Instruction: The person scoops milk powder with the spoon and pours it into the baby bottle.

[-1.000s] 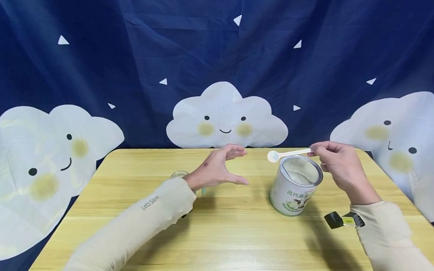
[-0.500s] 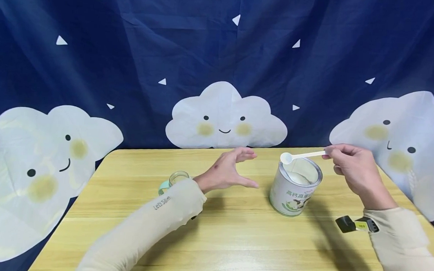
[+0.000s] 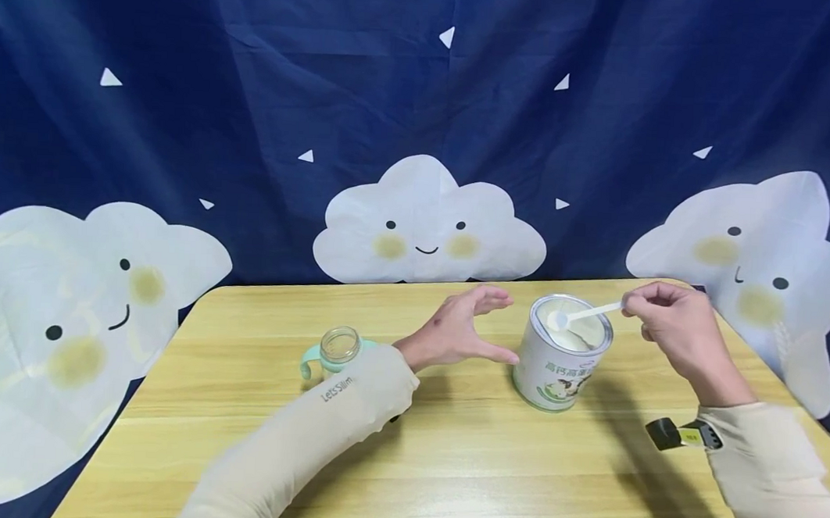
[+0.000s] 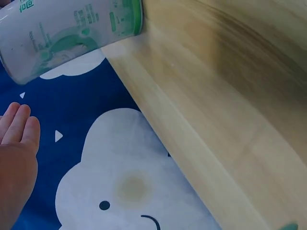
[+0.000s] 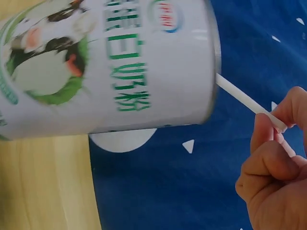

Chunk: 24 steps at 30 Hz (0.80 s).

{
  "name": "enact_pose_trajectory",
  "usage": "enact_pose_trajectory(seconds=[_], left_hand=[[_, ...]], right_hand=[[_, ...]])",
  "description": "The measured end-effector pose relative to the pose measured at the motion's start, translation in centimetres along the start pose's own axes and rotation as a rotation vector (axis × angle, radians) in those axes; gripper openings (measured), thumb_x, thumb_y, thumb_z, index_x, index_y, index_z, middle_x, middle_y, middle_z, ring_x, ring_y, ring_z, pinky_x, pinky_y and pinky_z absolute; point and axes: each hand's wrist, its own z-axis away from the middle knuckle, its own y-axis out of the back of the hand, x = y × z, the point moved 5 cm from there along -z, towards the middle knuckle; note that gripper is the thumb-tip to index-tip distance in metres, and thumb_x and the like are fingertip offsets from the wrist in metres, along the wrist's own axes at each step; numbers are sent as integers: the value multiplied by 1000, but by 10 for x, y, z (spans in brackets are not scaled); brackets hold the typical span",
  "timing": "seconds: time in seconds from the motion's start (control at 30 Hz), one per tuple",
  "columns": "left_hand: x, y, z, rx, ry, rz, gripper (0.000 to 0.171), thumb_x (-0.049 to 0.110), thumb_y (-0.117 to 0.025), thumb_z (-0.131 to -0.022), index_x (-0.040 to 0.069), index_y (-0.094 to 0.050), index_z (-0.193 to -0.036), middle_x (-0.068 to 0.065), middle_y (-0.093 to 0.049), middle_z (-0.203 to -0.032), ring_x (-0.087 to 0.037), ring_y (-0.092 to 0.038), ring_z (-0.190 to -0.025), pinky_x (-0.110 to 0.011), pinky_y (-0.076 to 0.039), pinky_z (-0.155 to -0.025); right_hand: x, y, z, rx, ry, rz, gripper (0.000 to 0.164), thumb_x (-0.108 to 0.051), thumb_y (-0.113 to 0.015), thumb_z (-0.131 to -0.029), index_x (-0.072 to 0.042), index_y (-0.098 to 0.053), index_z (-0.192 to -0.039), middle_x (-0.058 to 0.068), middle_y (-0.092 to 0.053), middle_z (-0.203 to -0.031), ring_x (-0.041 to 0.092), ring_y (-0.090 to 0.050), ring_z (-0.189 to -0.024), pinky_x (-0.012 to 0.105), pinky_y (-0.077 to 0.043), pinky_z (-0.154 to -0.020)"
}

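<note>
My right hand point(image 3: 679, 331) pinches the end of a white measuring scoop point(image 3: 595, 311) between thumb and fingers. The scoop's bowl is inside the mouth of an open milk powder can point(image 3: 553, 380), over the pale powder point(image 3: 573, 338). In the right wrist view the handle point(image 5: 247, 100) slants out past the can's rim, and the bowl is hidden. My left hand point(image 3: 457, 328) is spread in a C shape just left of the can, thumb tip right at its side. In the left wrist view its fingers point(image 4: 19, 124) are straight, with the can point(image 4: 72, 36) beyond them.
A glass bottle point(image 3: 341, 344) with a mint-green handle point(image 3: 307, 360) stands uncapped on the wooden table point(image 3: 239, 391), partly behind my left sleeve. A dark blue curtain point(image 3: 368, 77) with white clouds hangs along the table's far edge.
The scoop has gone from above the can's left rim down into its mouth. My left hand has moved right, up to the can, uncovering more of the bottle.
</note>
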Motion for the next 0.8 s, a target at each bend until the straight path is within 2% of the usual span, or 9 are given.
enact_pose_trajectory(seconds=[0.07, 0.13, 0.2, 0.4, 0.5, 0.57, 0.67, 0.8], left_hand=[[-1, -4, -2, -5, 5, 14, 90, 24, -96, -67, 10, -48, -142, 3, -55, -144, -11, -48, -134, -37, -38, -113], [-2, -9, -5, -7, 10, 21, 91, 23, -96, -67, 9, -47, -143, 2, -54, -145, -11, -47, -135, -36, -38, -113], [-3, -13, -7, -8, 17, 28, 93, 23, -95, -67, 9, -46, -144, 2, -53, -146, -12, -46, -136, -35, -37, -113], [-3, -21, -13, 7, 30, 27, 93, 24, -95, -68, 9, -45, -145, 3, -52, -147, -13, -47, -136, -31, -38, -112], [-3, -25, -18, 17, 22, 23, 92, 23, -95, -69, 8, -46, -145, -1, -51, -148, -14, -47, -135, -29, -38, -111], [-3, -28, -21, 23, 16, 15, 91, 23, -94, -69, 7, -47, -144, -3, -52, -147, -16, -49, -134, -28, -39, -110], [-2, -34, -25, 29, 14, 6, 89, 22, -94, -70, 5, -47, -144, -7, -53, -146, -19, -51, -133, -27, -41, -109], [0, -40, -28, 27, 7, -6, 88, 21, -93, -71, 3, -47, -144, -10, -54, -145, -22, -52, -131, -26, -43, -107]], right_hand=[[-1, -3, 1, 14, 41, 132, 11, -14, -65, -92, -6, -71, -87, -15, -60, -72, 6, -51, -57, 22, -42, -47], [-3, -7, 2, 23, 85, 210, 15, -14, -65, -91, 0, -70, -90, -12, -61, -73, 7, -52, -60, 23, -42, -48], [-6, -10, 3, 40, 132, 270, 16, -14, -65, -90, 1, -71, -90, -7, -64, -74, 7, -52, -63, 23, -42, -49], [-11, -17, 4, 56, 222, 370, 12, -13, -67, -88, -3, -73, -85, 5, -70, -77, 7, -53, -65, 20, -42, -52], [-12, -21, 4, 46, 255, 395, 13, -14, -69, -89, -4, -75, -87, 6, -70, -78, 6, -53, -64, 20, -42, -53], [-14, -24, 4, 41, 306, 417, 12, -14, -70, -89, -5, -77, -88, 4, -70, -75, 5, -52, -61, 20, -41, -51], [-18, -31, 5, 12, 417, 466, 9, -12, -72, -89, -5, -78, -89, 5, -73, -78, 10, -58, -64, 27, -47, -55], [-25, -39, 7, -49, 538, 509, 5, -6, -74, -88, -4, -79, -91, 11, -75, -87, 25, -68, -74, 43, -54, -65]])
